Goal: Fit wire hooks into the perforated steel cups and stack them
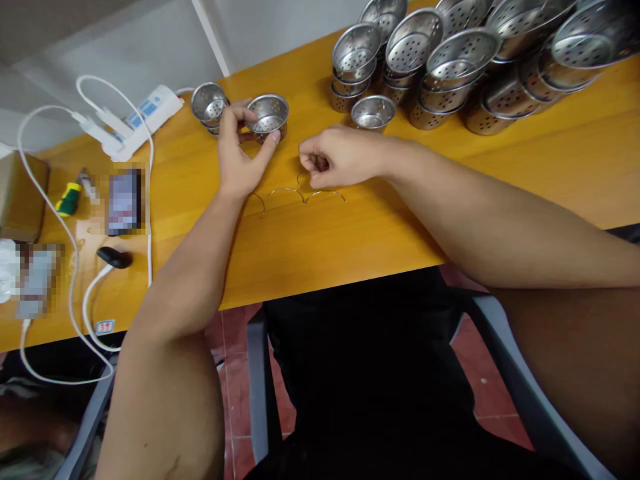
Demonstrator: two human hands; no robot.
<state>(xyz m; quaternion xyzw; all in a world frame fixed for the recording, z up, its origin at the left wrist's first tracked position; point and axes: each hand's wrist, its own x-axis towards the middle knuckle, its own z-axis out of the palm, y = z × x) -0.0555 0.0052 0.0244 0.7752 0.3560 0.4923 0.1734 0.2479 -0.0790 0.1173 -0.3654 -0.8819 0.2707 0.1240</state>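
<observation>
My left hand (pixel 239 152) grips a small perforated steel strainer cup (pixel 269 116) by its rim and side, just above the orange table (pixel 350 227). My right hand (pixel 336 157) is curled shut over a thin curved wire handle (pixel 300 179) on the table, pinching it between the fingertips. Three more curved wire handles (pixel 306 195) lie in a row just in front of both hands. Another small strainer cup (pixel 209 104) stands to the left of the held one.
Stacks of perforated steel strainer cups (pixel 450 60) fill the table's far right; one single cup (pixel 373 111) stands in front of them. At the left lie a white power strip (pixel 145 113) with cables, a phone (pixel 124 200), a screwdriver (pixel 68 199) and a cardboard box (pixel 20 197).
</observation>
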